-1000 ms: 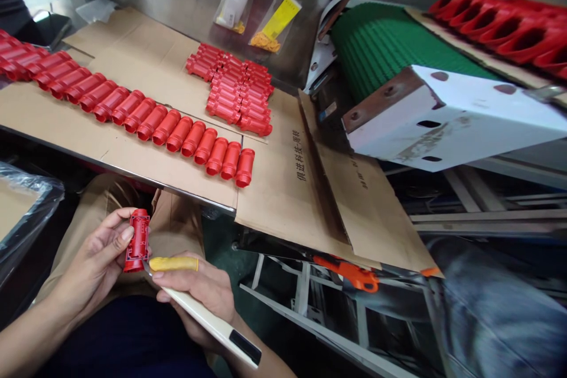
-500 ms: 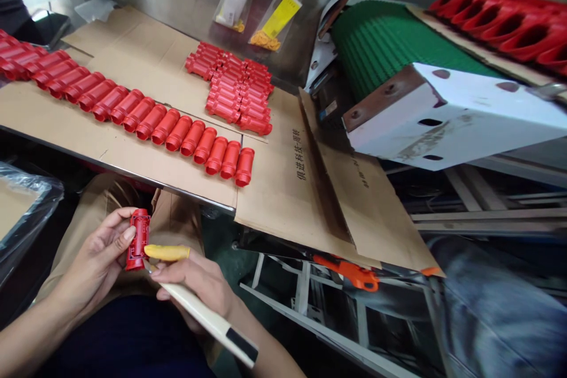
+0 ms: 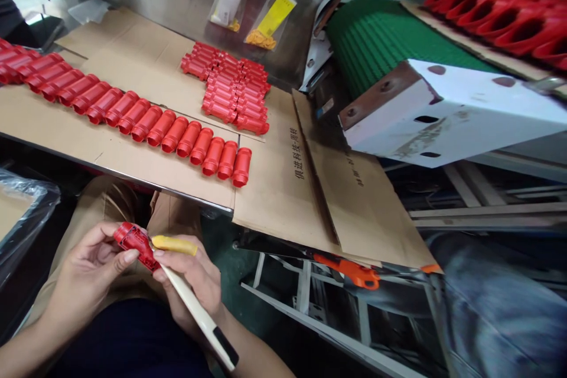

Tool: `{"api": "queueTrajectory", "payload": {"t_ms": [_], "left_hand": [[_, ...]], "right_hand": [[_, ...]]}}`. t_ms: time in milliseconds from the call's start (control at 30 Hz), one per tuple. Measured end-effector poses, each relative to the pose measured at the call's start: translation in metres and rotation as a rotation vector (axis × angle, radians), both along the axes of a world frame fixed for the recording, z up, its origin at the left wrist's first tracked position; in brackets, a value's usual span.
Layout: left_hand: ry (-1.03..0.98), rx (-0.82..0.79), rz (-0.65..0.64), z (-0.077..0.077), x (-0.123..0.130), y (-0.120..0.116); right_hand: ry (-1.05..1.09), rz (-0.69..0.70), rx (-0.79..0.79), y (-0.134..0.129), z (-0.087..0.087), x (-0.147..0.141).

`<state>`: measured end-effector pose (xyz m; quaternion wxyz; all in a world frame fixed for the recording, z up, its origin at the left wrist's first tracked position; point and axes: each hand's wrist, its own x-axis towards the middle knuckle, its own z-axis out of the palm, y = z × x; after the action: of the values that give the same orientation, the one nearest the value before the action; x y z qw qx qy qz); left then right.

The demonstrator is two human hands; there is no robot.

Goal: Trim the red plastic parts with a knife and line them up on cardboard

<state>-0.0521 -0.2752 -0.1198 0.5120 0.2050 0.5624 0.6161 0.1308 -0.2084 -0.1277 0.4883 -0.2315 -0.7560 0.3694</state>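
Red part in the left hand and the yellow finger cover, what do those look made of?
The red part in the left hand looks like moulded plastic: saturated, even colour, a slight gloss and crisp raised detail on its face. The yellow cover on a finger of the right hand looks like thin rubber or latex, smooth with a soft sheen, though the look alone can't settle that.

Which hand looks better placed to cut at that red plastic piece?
Probably the right hand: it grips the cream-handled utility knife, whose front end reaches the red molded plastic part. The left hand is busy holding that part and has no tool.
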Motion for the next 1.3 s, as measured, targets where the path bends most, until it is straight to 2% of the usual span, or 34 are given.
{"api": "queueTrajectory", "payload": {"t_ms": [167, 433, 633, 767, 900, 1067, 1200, 1300], "left_hand": [[0.107, 0.020, -0.019, 0.002, 0.003, -0.003], [0.145, -0.040, 0.051, 0.015, 0.016, 0.002], [0.133, -0.022, 0.071, 0.006, 0.014, -0.003], [0.128, 0.005, 0.024, -0.002, 0.007, -0.006], [0.153, 0.009, 0.007, 0.001, 0.006, -0.004], [0.151, -0.005, 0.051, 0.007, 0.012, 0.000], [0.174, 0.016, 0.023, 0.004, 0.013, -0.001], [0.148, 0.017, 0.012, 0.002, 0.011, -0.001]], "right_hand": [[0.034, -0.004, 0.062, 0.000, 0.000, -0.011], [0.023, -0.011, 0.076, -0.001, -0.002, -0.010], [0.024, -0.050, 0.067, -0.009, -0.002, -0.011], [0.040, -0.045, 0.029, -0.009, 0.001, -0.010], [0.051, -0.018, 0.009, -0.006, 0.001, -0.009], [0.053, -0.007, -0.005, -0.006, 0.000, -0.008], [0.024, 0.012, -0.003, -0.004, 0.003, -0.007], [-0.050, 0.089, -0.028, 0.003, 0.006, -0.001]]}}
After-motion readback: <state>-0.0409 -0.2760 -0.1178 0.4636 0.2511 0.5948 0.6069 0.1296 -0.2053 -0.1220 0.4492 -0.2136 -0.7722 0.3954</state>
